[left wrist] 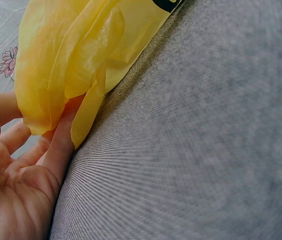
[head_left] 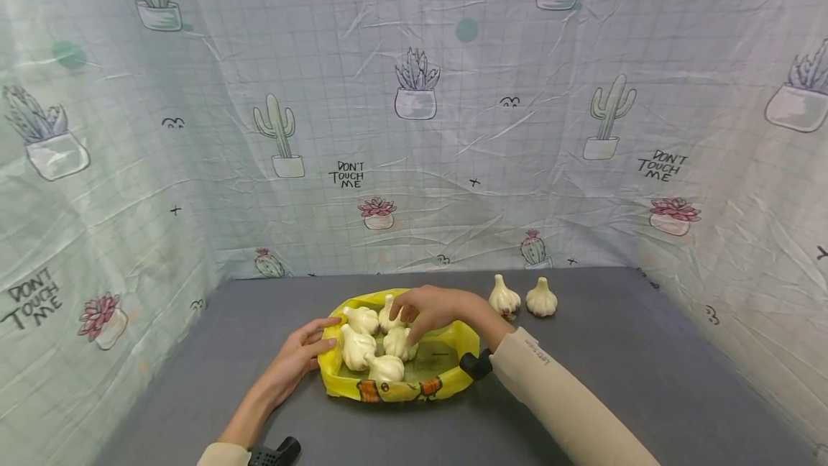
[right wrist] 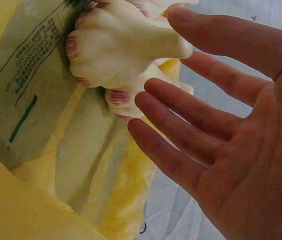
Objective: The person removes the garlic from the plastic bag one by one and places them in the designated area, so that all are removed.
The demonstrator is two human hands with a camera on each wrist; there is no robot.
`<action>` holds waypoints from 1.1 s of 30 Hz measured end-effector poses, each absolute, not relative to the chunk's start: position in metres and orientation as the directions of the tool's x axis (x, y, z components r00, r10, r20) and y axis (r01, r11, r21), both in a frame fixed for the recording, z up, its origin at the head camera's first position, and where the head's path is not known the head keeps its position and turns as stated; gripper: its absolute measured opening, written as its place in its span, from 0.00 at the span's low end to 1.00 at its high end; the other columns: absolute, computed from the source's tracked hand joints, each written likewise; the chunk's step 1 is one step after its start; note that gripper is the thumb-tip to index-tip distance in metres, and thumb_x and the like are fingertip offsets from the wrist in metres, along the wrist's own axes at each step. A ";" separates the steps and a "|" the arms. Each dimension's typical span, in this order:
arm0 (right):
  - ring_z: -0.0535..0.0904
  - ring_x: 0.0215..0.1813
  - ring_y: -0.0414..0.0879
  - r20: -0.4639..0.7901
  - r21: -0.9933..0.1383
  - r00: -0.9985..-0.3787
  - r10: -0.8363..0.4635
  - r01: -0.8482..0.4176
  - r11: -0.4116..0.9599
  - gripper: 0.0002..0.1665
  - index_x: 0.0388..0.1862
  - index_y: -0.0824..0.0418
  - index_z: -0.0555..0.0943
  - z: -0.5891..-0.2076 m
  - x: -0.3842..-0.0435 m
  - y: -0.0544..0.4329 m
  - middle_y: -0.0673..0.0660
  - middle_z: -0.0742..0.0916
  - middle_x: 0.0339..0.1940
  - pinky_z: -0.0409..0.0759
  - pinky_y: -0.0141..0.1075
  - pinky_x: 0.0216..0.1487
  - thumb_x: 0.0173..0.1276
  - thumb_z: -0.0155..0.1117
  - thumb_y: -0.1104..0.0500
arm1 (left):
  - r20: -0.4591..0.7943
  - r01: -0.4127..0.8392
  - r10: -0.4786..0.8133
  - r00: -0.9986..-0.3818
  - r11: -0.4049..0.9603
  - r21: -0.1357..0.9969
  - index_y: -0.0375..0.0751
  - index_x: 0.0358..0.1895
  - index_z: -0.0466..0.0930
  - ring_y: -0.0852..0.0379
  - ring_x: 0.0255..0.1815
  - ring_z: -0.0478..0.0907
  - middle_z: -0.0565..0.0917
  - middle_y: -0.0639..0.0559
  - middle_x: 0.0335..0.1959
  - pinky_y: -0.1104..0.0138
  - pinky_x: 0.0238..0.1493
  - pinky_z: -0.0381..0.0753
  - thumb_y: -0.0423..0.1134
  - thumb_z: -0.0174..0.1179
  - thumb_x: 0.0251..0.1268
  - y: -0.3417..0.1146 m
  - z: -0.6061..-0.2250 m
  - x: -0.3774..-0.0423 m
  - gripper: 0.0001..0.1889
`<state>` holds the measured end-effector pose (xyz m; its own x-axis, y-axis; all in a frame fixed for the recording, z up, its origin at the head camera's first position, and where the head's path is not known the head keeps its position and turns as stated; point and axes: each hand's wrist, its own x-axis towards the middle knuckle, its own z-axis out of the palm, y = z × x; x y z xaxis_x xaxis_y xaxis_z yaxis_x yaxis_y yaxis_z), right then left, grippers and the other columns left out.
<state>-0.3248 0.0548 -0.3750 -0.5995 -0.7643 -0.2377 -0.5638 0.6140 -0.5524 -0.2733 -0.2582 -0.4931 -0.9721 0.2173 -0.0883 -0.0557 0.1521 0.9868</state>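
A yellow plastic bag (head_left: 414, 388) stands on the grey table, its mouth spread wide and its rim folded down. Several white garlic bulbs (head_left: 357, 348) lie inside, mostly toward its left. At the bag's left side my left hand (head_left: 302, 352) holds the edge; the left wrist view shows fingers (left wrist: 63, 145) tucked into the yellow folds (left wrist: 81, 55). Over the bulbs hovers my right hand (head_left: 432, 308), fingers spread and loosely bent. The right wrist view shows its fingertips beside a garlic bulb (right wrist: 111, 47), with nothing gripped.
Two more garlic bulbs, a left one (head_left: 504, 298) and a right one (head_left: 542, 298), stand on the table (head_left: 614, 372) behind the right forearm. A cactus-print curtain (head_left: 420, 149) encloses the table at the back and sides. Each wrist wears a black device (head_left: 476, 364).
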 end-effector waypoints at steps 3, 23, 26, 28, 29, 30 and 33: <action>0.81 0.67 0.52 -0.261 -0.552 -0.594 -0.761 -0.555 0.623 0.26 0.62 0.53 0.80 -0.377 -0.325 0.054 0.57 0.85 0.63 0.82 0.41 0.62 0.66 0.76 0.58 | -0.086 -0.054 0.226 -0.970 0.143 0.988 0.43 0.79 0.63 0.45 0.70 0.75 0.64 0.35 0.80 0.52 0.62 0.82 0.50 0.61 0.76 -0.257 -0.493 -0.274 0.34; 0.81 0.66 0.50 -0.296 -0.487 -0.593 -0.749 -0.580 0.653 0.25 0.62 0.51 0.81 -0.385 -0.326 0.043 0.57 0.85 0.64 0.82 0.38 0.60 0.66 0.76 0.60 | -0.086 -0.056 0.233 -0.969 0.133 0.990 0.41 0.79 0.62 0.46 0.70 0.75 0.64 0.35 0.80 0.54 0.62 0.83 0.49 0.60 0.77 -0.258 -0.492 -0.273 0.34; 0.81 0.67 0.50 -0.298 -0.486 -0.588 -0.752 -0.585 0.650 0.26 0.63 0.52 0.81 -0.384 -0.325 0.042 0.57 0.85 0.64 0.82 0.38 0.60 0.67 0.75 0.60 | -0.085 -0.054 0.235 -0.968 0.132 0.990 0.41 0.79 0.62 0.46 0.70 0.75 0.64 0.35 0.80 0.54 0.61 0.83 0.49 0.60 0.76 -0.258 -0.493 -0.273 0.34; 0.80 0.67 0.51 -0.298 -0.489 -0.584 -0.755 -0.586 0.646 0.26 0.63 0.52 0.81 -0.384 -0.325 0.042 0.57 0.85 0.65 0.82 0.38 0.60 0.67 0.75 0.60 | -0.082 -0.052 0.236 -0.968 0.130 0.990 0.41 0.79 0.62 0.46 0.69 0.76 0.64 0.35 0.80 0.54 0.61 0.83 0.49 0.60 0.77 -0.258 -0.493 -0.273 0.34; 0.80 0.68 0.51 -0.299 -0.492 -0.580 -0.758 -0.587 0.643 0.26 0.63 0.52 0.81 -0.383 -0.325 0.042 0.57 0.85 0.65 0.81 0.39 0.61 0.67 0.75 0.60 | -0.081 -0.051 0.237 -0.968 0.129 0.990 0.41 0.79 0.62 0.47 0.69 0.76 0.64 0.35 0.80 0.54 0.61 0.83 0.49 0.60 0.77 -0.258 -0.493 -0.273 0.34; 0.79 0.69 0.52 -0.301 -0.496 -0.576 -0.760 -0.586 0.641 0.26 0.63 0.53 0.81 -0.383 -0.325 0.043 0.56 0.84 0.66 0.81 0.39 0.62 0.67 0.75 0.60 | -0.079 -0.049 0.237 -0.968 0.129 0.990 0.41 0.79 0.62 0.47 0.69 0.76 0.64 0.35 0.80 0.54 0.62 0.83 0.49 0.60 0.77 -0.258 -0.493 -0.273 0.34; 0.77 0.72 0.53 -0.311 -0.509 -0.567 -0.762 -0.578 0.638 0.28 0.65 0.53 0.81 -0.384 -0.327 0.043 0.54 0.82 0.69 0.81 0.40 0.64 0.66 0.76 0.60 | -0.076 -0.046 0.240 -0.968 0.128 0.991 0.42 0.80 0.62 0.48 0.69 0.76 0.64 0.35 0.80 0.55 0.62 0.83 0.49 0.60 0.77 -0.258 -0.492 -0.273 0.34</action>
<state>-0.3266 0.0427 -0.3841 -0.5673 -0.7624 -0.3114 -0.5777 0.6379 -0.5093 -0.2733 -0.2583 -0.4918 -0.9677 0.2404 -0.0763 -0.0463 0.1278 0.9907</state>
